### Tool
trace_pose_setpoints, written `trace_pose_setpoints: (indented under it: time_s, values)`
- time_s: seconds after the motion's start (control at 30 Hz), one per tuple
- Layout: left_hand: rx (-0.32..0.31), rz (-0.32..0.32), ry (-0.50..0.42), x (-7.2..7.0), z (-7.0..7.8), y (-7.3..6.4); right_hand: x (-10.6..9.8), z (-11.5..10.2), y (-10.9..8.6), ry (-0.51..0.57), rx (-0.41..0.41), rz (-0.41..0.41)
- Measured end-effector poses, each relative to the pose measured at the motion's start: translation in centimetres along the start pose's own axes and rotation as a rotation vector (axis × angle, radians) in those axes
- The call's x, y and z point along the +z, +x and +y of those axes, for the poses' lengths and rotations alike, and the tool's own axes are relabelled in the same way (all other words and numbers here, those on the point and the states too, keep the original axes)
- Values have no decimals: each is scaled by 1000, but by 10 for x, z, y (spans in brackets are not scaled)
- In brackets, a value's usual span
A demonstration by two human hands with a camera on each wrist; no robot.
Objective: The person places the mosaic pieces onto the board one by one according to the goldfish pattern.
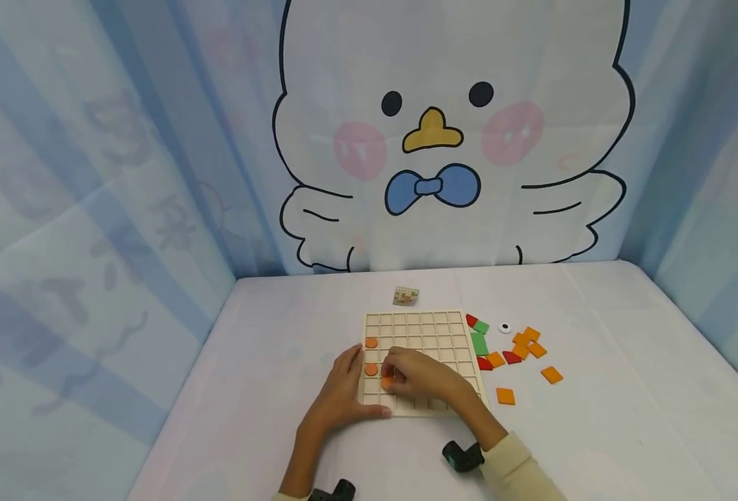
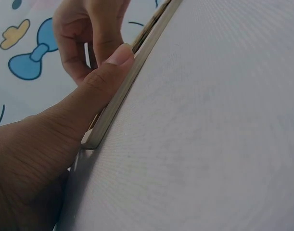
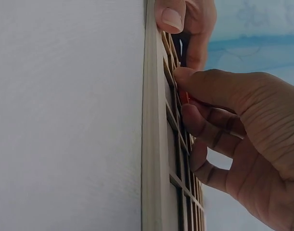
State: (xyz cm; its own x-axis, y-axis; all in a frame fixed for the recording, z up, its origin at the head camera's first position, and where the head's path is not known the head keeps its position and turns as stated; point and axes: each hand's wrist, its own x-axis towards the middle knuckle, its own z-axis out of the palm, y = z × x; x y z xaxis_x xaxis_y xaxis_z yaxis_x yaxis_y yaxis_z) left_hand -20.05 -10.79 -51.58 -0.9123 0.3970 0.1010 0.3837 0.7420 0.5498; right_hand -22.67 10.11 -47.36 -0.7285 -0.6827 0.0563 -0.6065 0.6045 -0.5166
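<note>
A pale wooden grid board point(image 1: 423, 320) lies on the table, divided into small square cells. Two round orange pieces point(image 1: 371, 343) sit in its left column. My right hand point(image 1: 421, 376) is over the lower left of the board and pinches another round orange piece point(image 1: 387, 383) between thumb and fingertips, right at a cell. In the right wrist view the fingers cover most of that orange piece point(image 3: 185, 96). My left hand point(image 1: 340, 393) rests against the board's near left corner, its thumb point(image 2: 101, 79) straight along the near edge and its fingers along the left side.
Right of the board lie several orange square tiles point(image 1: 552, 375), red pieces point(image 1: 512, 358), green pieces point(image 1: 478, 344) and a white disc with a black dot point(image 1: 504, 328). Behind the board is a small patterned card point(image 1: 405, 296). A printed curtain point(image 1: 431, 229) stands at the table's back.
</note>
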Motion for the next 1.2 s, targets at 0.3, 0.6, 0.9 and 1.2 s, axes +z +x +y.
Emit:
trace_pose_setpoints:
  time_s: [0.3, 0.6, 0.9, 1.2]
  values:
    - [-3, -3, -12, -2, 1, -1, 1, 2, 0, 3, 6, -6]
    - [4, 0, -8, 0, 1, 0, 1, 2, -2, 35, 25, -5]
    - [1, 5, 0, -3, 4, -1, 0, 0, -1, 41, 10, 0]
    - [-10, 0, -2, -3, 4, -2, 2, 1, -1, 51, 23, -2]
